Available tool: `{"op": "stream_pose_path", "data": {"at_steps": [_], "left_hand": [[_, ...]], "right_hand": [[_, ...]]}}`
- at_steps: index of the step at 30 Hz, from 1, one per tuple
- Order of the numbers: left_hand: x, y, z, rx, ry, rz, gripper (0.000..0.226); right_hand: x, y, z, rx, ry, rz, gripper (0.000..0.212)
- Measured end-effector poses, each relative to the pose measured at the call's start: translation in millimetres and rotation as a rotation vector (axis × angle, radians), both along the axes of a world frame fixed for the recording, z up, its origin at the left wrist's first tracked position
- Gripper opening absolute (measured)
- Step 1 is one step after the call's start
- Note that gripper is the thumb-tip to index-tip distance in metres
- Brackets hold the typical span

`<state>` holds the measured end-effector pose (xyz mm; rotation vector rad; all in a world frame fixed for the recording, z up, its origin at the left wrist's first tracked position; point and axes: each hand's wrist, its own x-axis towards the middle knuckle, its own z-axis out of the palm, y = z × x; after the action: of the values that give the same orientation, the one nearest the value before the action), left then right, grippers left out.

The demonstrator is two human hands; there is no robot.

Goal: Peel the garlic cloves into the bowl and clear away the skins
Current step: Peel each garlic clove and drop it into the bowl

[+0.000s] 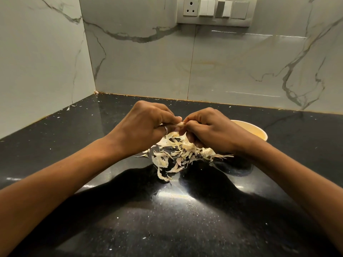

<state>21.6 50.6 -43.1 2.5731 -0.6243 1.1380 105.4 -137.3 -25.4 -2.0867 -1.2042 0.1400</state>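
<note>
Over the black counter [167, 219] and skin pile [178, 153], your left hand [146, 125] and right hand [209, 128] both pinch one garlic clove [181, 124], mid-peel, so next you'll likely strip it and drop it into the cream bowl [259, 132] alongside.

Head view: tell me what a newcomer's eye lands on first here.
First, the left hand and right hand meeting mid-frame, both pinching a small garlic clove between their fingertips. Right beneath them a pale pile of skins lies scattered on the black countertop, with a cream bowl partly hidden behind the right hand. On the marble wall above, a switch plate stands out.
</note>
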Motion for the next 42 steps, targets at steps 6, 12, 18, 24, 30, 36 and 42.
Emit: {"op": "stream_pose_path", "data": {"at_steps": [6,12,18,24,30,36,42], "left_hand": [[-0.3,0.4,-0.5,-0.117,0.006,0.077,0.022],[-1.0,-2.7,-3.6,-0.247,0.065,0.138,0.021],[-0.9,-6.7,-3.7,-0.407,0.151,0.155,0.017],[-2.5,-8.6,0.1,-0.508,0.254,0.134,0.021],[-3.4,-9.6,1.0,-0.571,0.327,0.117,0.029],[-5.4,-11.3,2.3,-0.606,0.384,0.060,0.033],[-6.3,-11.5,3.9,-0.671,0.433,-0.018,0.032]], "right_hand": [[0.0,-0.2,3.4,0.048,0.178,-0.012,0.030],[2.0,-1.7,4.2,0.127,0.222,-0.044,0.020],[2.8,-3.0,4.5,0.152,0.244,-0.051,0.020],[1.8,-2.2,4.0,0.165,0.225,-0.060,0.020],[1.3,-0.9,3.0,0.172,0.210,-0.068,0.020],[0.7,-0.7,3.1,0.168,0.177,-0.079,0.018],[1.6,-1.0,3.0,0.187,0.172,-0.083,0.019]]}}
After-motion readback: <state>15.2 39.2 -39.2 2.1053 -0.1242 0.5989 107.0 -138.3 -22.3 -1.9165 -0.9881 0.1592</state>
